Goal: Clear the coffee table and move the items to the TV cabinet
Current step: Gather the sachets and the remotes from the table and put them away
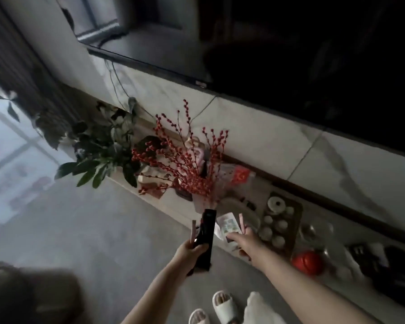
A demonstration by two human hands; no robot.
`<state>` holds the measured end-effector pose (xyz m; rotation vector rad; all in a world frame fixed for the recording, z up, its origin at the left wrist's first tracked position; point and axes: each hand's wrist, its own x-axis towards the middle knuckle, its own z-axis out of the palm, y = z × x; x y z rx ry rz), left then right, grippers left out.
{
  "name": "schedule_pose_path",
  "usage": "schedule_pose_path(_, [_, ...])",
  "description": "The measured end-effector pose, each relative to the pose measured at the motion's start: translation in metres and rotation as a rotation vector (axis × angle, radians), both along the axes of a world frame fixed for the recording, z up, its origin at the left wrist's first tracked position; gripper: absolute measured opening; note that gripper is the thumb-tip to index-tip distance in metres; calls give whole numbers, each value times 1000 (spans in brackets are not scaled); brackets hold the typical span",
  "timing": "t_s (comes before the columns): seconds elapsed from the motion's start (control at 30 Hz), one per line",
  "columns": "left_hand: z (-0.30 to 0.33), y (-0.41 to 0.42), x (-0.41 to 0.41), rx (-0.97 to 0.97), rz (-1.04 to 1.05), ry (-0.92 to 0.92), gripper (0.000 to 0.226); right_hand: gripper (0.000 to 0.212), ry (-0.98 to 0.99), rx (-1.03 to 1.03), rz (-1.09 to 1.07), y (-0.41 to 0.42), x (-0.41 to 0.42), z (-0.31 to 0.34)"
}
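Note:
My left hand [192, 250] grips a long black remote control [205, 237] together with a thin pink stick [193, 230], held just in front of the low TV cabinet [173, 202]. My right hand [242, 239] is closed on a small printed packet [229, 226] and another pink stick [242, 222], right at the cabinet's front edge. What lies under the right palm is hidden.
On the cabinet stand a vase of red berry branches [192, 164], a leafy plant [98, 146], a tea tray with white cups [278, 224], a glass bowl [313, 230], a red ball [308, 261] and dark items at right. A large dark TV [290, 54] hangs above. My slippered feet [222, 305] are on grey floor.

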<state>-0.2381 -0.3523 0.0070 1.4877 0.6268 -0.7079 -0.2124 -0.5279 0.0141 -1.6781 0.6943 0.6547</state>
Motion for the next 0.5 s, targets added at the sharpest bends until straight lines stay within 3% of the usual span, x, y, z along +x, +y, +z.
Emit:
schedule_pose_path(0.33, [-23,-51,-10,-38,-143,70,20,8,-22,44,-354,-52,-42,-13])
schedule_pose_path(0.5, [-20,-82,-16,-52,-157,82,31,12,0,37,-386,-78,-50,-13])
